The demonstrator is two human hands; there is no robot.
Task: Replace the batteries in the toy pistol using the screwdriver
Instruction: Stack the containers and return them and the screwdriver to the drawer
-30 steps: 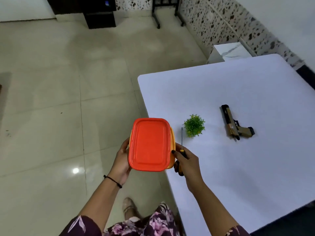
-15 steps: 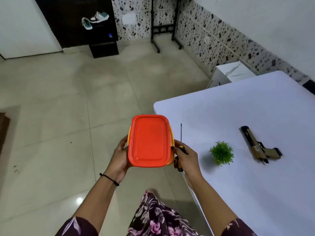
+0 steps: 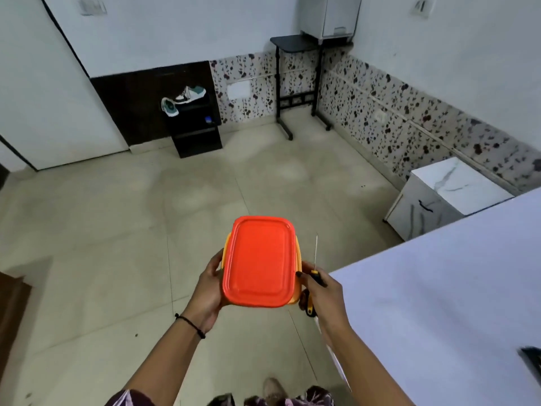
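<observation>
I hold a yellow plastic box with an orange lid (image 3: 259, 260) between both hands, above the floor and left of the table. My left hand (image 3: 209, 291) grips its left side. My right hand (image 3: 323, 294) grips a thin screwdriver (image 3: 315, 259) with a black and yellow handle, shaft pointing away from me, and its thumb presses the box's right side. The toy pistol is out of view; a dark shape (image 3: 531, 357) shows at the right edge of the white table (image 3: 439, 303).
A small white marble-look cabinet (image 3: 448, 197) stands beyond the table by the speckled wall. Farther off are a black side table (image 3: 295, 83) and a black shoe stand (image 3: 194, 127) holding sneakers. Tiled floor lies ahead.
The view has turned left and upward, away from the table. The pistol and small green plant have slid out of sight to the right. Both hands keep the same hold on box and screwdriver.
</observation>
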